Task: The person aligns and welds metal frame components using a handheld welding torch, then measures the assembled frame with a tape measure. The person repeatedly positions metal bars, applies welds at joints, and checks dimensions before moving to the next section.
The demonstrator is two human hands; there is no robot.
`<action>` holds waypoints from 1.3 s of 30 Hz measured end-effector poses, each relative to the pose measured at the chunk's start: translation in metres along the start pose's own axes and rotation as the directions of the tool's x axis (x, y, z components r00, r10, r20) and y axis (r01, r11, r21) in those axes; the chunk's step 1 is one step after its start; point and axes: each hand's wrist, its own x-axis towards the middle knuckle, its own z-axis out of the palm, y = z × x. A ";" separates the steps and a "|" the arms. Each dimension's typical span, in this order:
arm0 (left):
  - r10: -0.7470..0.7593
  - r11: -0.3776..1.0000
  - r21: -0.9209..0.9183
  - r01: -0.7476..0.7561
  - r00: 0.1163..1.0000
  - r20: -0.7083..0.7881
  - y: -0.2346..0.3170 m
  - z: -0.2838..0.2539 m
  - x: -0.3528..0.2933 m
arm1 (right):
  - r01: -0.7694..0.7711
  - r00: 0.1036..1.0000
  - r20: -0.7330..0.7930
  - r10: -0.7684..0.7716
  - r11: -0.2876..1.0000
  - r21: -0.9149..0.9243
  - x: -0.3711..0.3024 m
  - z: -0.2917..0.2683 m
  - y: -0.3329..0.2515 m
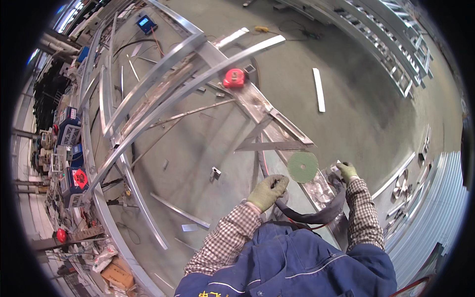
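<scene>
My left hand point(269, 192), in a pale green work glove, is closed, with a bit of something dark showing at its fingertips. My right hand point(347, 171), gloved alike, has its fingers closed by a small whitish piece whose kind I cannot make out. A thick dark sleeved hose point(316, 217) loops between the hands, rising to just below the right one. Beyond them, a round green disc point(303, 167) with a centre hole lies on a metal beam point(316, 190). Farther up the beam sits a red tape measure point(234, 78).
Long silvery metal profiles point(163, 106) form a frame at the left. A triangular metal piece point(274, 144) juts across the beam. Boxy blue machines point(74, 185) line the far left. Ladder-like frames point(381, 44) lie upper right, corrugated sheets point(430, 203) at right. A white strip point(318, 90) lies on the floor.
</scene>
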 end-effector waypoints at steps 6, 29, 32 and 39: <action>0.092 0.996 0.016 -0.091 0.991 -0.097 -0.061 -0.052 -0.075 | 0.765 0.632 0.060 -0.773 0.634 0.111 -0.126 0.017 -0.151; -0.048 0.941 -0.301 -0.153 0.823 -0.567 -0.168 -0.088 -0.208 | 0.764 -0.082 -0.121 -0.989 0.015 -0.645 -0.171 0.164 -0.236; 0.060 0.940 -0.225 -0.258 0.771 -0.634 -0.174 -0.073 -0.211 | 0.787 0.136 -0.061 -0.989 0.145 -0.599 -0.169 0.169 -0.250; 0.014 0.990 -0.074 -0.122 0.597 -0.802 -0.199 -0.038 -0.238 | 0.870 0.112 -0.054 -0.992 0.124 -0.477 -0.173 0.155 -0.259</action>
